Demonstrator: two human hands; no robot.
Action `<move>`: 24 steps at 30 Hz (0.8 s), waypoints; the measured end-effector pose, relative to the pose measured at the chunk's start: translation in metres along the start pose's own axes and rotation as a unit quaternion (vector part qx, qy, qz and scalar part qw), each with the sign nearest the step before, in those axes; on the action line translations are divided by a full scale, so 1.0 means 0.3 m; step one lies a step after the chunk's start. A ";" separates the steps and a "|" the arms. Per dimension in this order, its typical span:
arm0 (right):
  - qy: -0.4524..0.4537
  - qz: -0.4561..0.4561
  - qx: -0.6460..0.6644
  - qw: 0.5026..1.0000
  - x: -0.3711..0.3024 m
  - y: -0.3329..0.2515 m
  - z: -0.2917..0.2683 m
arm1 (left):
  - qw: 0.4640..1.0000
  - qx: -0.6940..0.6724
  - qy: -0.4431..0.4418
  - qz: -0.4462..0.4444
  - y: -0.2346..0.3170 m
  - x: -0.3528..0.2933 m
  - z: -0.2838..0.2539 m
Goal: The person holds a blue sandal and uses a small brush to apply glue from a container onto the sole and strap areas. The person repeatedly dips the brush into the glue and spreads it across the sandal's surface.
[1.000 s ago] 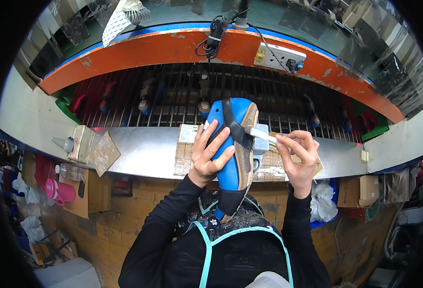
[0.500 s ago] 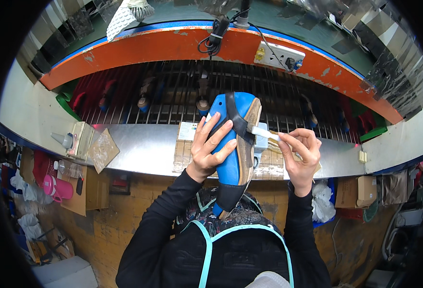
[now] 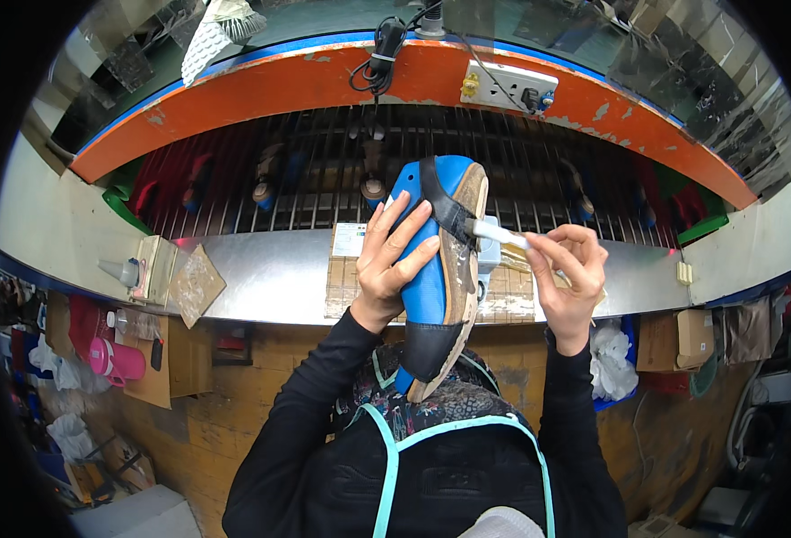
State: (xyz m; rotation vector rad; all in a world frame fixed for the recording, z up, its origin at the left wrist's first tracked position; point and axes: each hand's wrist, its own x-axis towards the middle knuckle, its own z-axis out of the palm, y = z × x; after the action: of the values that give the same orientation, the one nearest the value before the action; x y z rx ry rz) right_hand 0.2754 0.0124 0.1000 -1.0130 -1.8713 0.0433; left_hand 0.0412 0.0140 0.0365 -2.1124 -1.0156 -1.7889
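Note:
A blue shoe last (image 3: 419, 289) with black upper pieces stands tilted lengthwise in front of me, its tan, worn-looking underside turned to the right. My left hand (image 3: 390, 262) wraps round its left side, fingers spread over the blue surface. Between the thumb and fingertips of my right hand (image 3: 571, 280) is a white-handled brush (image 3: 503, 235). Its tip meets the black strap (image 3: 451, 215) close to the underside's edge. Partly hidden behind the shoe last, a pale blue container (image 3: 488, 255) rests on a cardboard sheet (image 3: 514, 303).
A metal ledge (image 3: 261, 280) runs in front of a roller rack (image 3: 319, 193) carrying several other lasts. Above it spans an orange beam (image 3: 261, 88) with a power strip (image 3: 508, 87). At the left lie a cardboard piece (image 3: 197, 285) and a grey cone (image 3: 119, 271); a pink jug (image 3: 117, 360) is below.
The view has shifted slightly. The shoe last has turned a little, showing more of its underside, while the brush tip stays at the strap. Both hands keep their hold.

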 end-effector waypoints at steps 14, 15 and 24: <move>-0.004 0.066 -0.030 0.997 -0.077 -0.071 0.015 | 0.998 0.065 0.013 0.020 -0.008 0.002 0.028; 0.005 0.048 -0.056 0.997 -0.074 -0.074 0.019 | 0.997 0.069 0.012 0.022 -0.009 0.004 0.027; 0.063 -0.046 -0.185 0.980 -0.062 -0.084 0.071 | 0.994 0.099 -0.006 0.046 -0.039 0.004 -0.002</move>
State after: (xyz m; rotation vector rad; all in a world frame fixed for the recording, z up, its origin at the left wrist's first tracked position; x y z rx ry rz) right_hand 0.2469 -0.0083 0.0859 -1.1462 -1.8450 -0.4283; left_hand 0.0338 0.0229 0.0345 -2.0166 -1.0330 -1.5657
